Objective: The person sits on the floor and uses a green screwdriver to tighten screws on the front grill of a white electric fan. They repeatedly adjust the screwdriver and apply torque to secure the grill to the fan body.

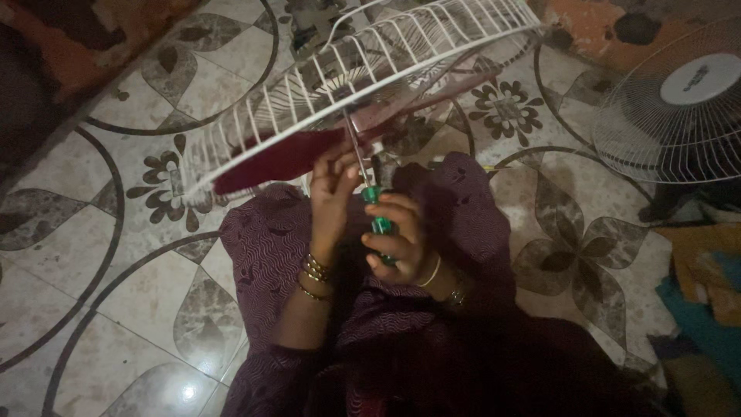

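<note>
A white wire fan guard point(309, 85) with dark red blades point(278, 161) inside it tilts above my lap. My right hand point(397, 235) grips the green handle of a screwdriver point(380, 220), whose metal shaft runs up into the guard near its middle. My left hand point(333, 189) rests on the shaft just above the handle, fingers touching the red blade's edge. Both wrists wear gold bangles. My lap is covered in dark maroon patterned cloth point(266, 247).
A second white fan guard point(679, 100) with a round white centre cap stands at the right. Patterned floor tiles point(100, 255) spread all around. Folded yellow and teal cloths point(706, 286) lie at the right edge. A dark orange object fills the top-left corner.
</note>
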